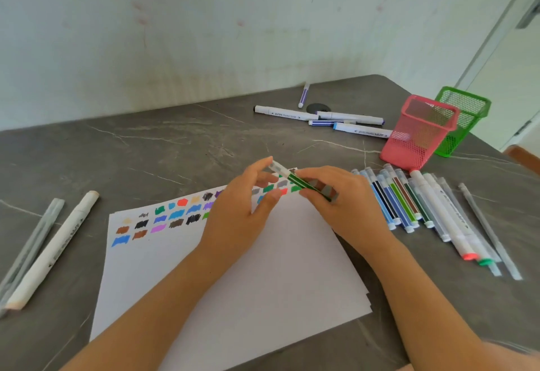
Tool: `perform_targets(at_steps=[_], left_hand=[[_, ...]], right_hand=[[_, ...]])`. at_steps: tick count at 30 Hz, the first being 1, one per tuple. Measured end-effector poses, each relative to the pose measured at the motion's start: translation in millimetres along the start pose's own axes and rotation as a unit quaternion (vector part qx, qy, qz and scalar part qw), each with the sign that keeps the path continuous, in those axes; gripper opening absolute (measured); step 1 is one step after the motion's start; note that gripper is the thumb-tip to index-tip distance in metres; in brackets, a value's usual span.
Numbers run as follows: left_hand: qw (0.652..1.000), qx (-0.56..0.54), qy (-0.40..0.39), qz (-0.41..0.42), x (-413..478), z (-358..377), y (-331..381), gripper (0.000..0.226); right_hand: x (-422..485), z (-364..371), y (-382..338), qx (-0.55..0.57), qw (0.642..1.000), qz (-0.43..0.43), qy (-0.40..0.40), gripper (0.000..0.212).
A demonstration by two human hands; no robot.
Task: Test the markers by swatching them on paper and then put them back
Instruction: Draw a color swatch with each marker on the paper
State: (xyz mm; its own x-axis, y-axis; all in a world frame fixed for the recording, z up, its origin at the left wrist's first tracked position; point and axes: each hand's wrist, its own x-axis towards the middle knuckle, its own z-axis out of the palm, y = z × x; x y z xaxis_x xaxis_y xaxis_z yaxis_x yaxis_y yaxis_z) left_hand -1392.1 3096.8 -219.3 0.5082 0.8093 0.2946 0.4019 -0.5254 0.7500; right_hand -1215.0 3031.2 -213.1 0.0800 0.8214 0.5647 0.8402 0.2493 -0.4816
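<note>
Grey marbled table (175, 148) set against a pale, scuffed wall (204, 34); contents as follows.

White paper (248, 268), near centre; rows of colour swatches (163, 218) run along its far edge, the near part blank.

Green marker (301, 183), striped barrel, held in the air above the far right of the paper, not touching it; right hand (347, 204) curled round the barrel in a firm grasp; left hand (233, 215) with fingertips closed on the clear cap (279, 168), thumb lower and its contact unclear; whether the cap is going on or coming off cannot be told.

Row of markers (415, 204), lying side by side just right of the paper; far group of markers (321, 117), loose near the wall; white marker (55, 247) and grey pens (32, 242), near left.

Pink mesh holder (418, 136), far right, upright, apparently with nothing inside; green mesh holder (464, 119) just behind it, contents not discernible.

Progress, as judged: swatching well advanced, many colours already down; which of the lying groups are tested is not evident; the return to the holders appears not yet begun and forms the bulk of what is left.
</note>
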Motion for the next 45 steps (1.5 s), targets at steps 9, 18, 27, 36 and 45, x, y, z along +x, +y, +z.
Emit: perform_targets(at_steps=[9, 18, 27, 36, 45], left_hand=[[0.953, 0.275, -0.110, 0.067, 20.6, 41.5, 24.8, 0.065], [0.943, 0.296, -0.141, 0.058, 23.1, 61.0, 18.8, 0.059], [0.943, 0.296, -0.139, 0.059, 23.2, 62.3, 17.8, 0.059], [0.938, 0.309, -0.145, 0.057, 24.5, 62.3, 18.2, 0.060], [0.943, 0.299, -0.136, 0.057, 23.2, 60.1, 20.0, 0.060]], right_hand=[[-33.5, -47.7, 26.2, -0.118, 0.966, 0.160, 0.167, 0.015], [-52.2, -46.9, 36.9, -0.169, 0.955, 0.181, 0.162, 0.014], [-53.4, -42.7, 37.0, -0.227, 0.950, 0.161, 0.143, 0.009], [-54.5, -43.4, 36.4, -0.224, 0.958, 0.142, 0.105, 0.025], [-50.8, -40.3, 38.3, -0.217, 0.966, 0.107, 0.093, 0.032]])
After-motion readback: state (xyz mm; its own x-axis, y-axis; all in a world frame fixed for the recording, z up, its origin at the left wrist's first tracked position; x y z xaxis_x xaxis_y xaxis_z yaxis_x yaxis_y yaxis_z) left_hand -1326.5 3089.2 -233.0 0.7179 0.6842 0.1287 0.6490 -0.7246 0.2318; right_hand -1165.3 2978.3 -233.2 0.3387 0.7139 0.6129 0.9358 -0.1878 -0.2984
